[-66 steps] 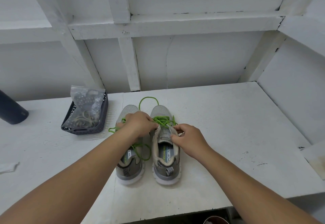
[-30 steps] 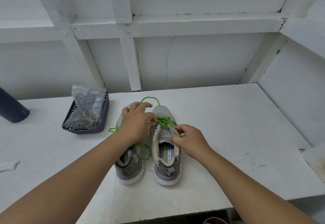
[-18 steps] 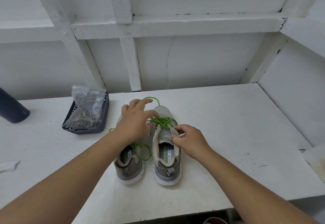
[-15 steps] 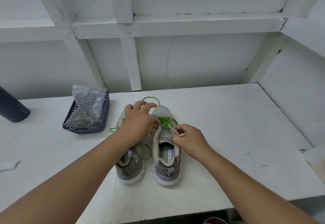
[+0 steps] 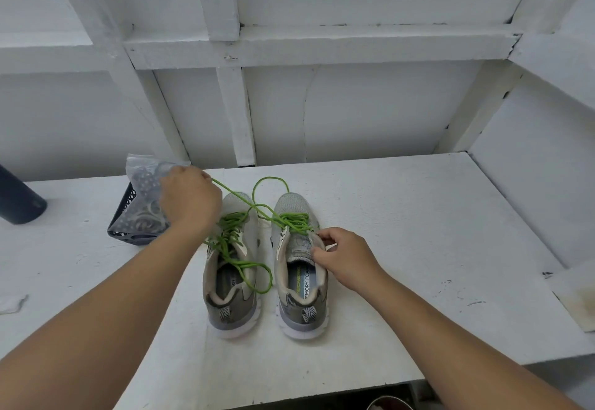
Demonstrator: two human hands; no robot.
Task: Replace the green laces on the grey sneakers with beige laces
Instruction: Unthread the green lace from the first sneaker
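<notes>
Unlacing the right grey mesh sneaker [image 5: 297, 258]

Left hand [image 5: 190, 201] gripping taut green cord lace [image 5: 244, 205]; right hand [image 5: 346, 256] pinching tongue. Better pull slowly, straight along eyelets.

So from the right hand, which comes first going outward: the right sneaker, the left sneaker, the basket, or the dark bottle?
Seen from the head camera, starting at the right hand:
1. Right sneaker, gripped by that hand at its tongue.
2. Left sneaker, next over to the left.
3. Basket, farther left, past the left hand.
4. Dark bottle, at the far left edge.
</notes>
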